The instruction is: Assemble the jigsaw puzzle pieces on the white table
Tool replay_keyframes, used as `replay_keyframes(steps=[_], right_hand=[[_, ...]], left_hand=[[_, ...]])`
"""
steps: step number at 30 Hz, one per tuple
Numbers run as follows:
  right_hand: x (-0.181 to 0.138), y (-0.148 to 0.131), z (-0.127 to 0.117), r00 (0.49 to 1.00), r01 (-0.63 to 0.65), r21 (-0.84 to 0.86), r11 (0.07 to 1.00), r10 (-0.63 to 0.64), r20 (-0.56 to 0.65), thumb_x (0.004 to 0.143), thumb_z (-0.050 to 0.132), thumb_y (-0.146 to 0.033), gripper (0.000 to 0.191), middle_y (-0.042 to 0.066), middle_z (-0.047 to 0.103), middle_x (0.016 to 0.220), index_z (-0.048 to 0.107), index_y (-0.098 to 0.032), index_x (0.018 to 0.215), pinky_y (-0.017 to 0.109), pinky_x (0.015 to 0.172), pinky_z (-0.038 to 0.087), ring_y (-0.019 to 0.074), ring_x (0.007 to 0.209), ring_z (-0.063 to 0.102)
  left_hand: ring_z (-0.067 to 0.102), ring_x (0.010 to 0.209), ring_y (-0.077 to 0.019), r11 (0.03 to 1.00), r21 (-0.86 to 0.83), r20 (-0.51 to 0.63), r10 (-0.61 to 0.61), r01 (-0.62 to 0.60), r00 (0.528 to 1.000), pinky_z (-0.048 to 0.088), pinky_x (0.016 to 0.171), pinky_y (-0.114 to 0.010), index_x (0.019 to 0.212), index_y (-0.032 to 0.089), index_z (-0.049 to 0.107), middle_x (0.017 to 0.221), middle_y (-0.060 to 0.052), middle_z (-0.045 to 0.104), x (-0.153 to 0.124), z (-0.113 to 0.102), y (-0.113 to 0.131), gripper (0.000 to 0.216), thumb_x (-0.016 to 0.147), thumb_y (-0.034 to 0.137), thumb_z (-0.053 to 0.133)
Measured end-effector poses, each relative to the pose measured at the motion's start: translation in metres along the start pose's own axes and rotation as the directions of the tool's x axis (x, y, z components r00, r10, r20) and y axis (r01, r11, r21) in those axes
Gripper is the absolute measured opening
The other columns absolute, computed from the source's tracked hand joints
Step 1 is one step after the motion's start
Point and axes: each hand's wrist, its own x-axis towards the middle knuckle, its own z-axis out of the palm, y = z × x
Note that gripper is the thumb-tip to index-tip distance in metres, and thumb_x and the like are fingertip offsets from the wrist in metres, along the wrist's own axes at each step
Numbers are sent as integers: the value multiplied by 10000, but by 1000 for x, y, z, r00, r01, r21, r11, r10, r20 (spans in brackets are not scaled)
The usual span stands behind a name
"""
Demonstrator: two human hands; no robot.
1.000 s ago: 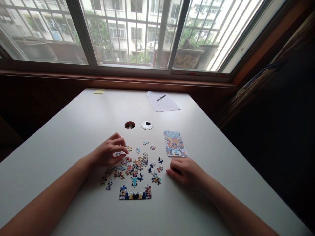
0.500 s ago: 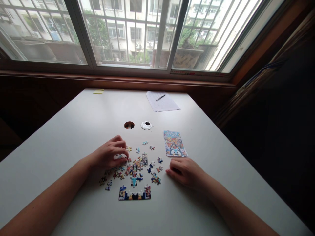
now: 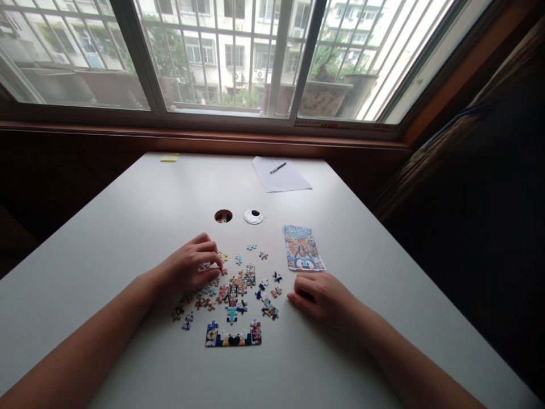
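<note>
My left hand [image 3: 198, 262] hovers low over the left side of the loose puzzle pieces [image 3: 206, 298], thumb and forefinger closed at the edge of a small reddish puzzle piece [image 3: 223, 271]. Its other fingers are curled and partly hide the pieces beneath. To the right, my right hand [image 3: 321, 296] rests on the table, fingers curled in with nothing visible in them. Between the hands lies a joined part of the puzzle [image 3: 233, 292]. Nearer to me is a separate joined bottom strip [image 3: 233, 335] with dark blue and a black shape.
A colourful picture sheet [image 3: 303, 248] lies just beyond my right hand. Farther back are a round table hole [image 3: 223, 216], its silver cover [image 3: 254, 216], papers [image 3: 285, 180] with a pen [image 3: 278, 167], and yellow sticky notes [image 3: 169, 158]. A barred window stands behind the white table [image 3: 140, 227].
The reddish piece at my left fingertips has shifted slightly away from me. My right hand and the joined puzzle parts have stayed in place.
</note>
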Motion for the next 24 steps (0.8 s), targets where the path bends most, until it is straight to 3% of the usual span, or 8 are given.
replay_keyframes(steps=[24], right_hand=[[0, 0, -1, 1000, -4, 30, 1000, 4, 4, 993, 516, -345, 295, 10, 561, 721, 485, -209, 734, 265, 614, 321, 136, 637, 477]], left_hand=[[521, 932, -218, 1000, -12, 30, -9, 10, 1000, 470, 842, -355, 982, 226, 706, 912, -60, 639, 1, -7, 8, 99, 889, 241, 672]])
